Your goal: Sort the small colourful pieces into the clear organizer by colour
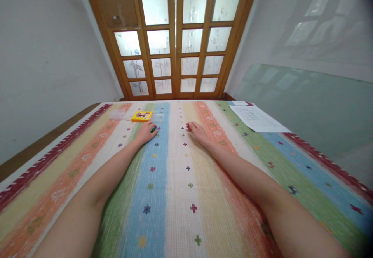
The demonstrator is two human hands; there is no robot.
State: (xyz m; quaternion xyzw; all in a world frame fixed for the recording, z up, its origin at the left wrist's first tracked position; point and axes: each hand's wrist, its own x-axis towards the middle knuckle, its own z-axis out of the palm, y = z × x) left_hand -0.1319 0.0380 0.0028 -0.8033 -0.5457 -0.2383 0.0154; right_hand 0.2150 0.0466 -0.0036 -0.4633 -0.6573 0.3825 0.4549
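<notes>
Both my arms reach far forward over a striped cloth (175, 180) of many colours. My left hand (146, 131) rests on the cloth with its fingers curled over a small green thing (153, 129) that I cannot make out. Just beyond it lies a flat yellow box (141, 116) with a red picture. My right hand (196, 129) lies palm down on the cloth, fingers loosely bent, holding nothing.
A clear plastic lid or tray (118, 114) lies left of the yellow box. A printed white sheet (256, 119) lies at the far right of the cloth. Wooden doors with frosted glass panes (175, 40) stand behind, and a glass panel (309, 102) leans at the right.
</notes>
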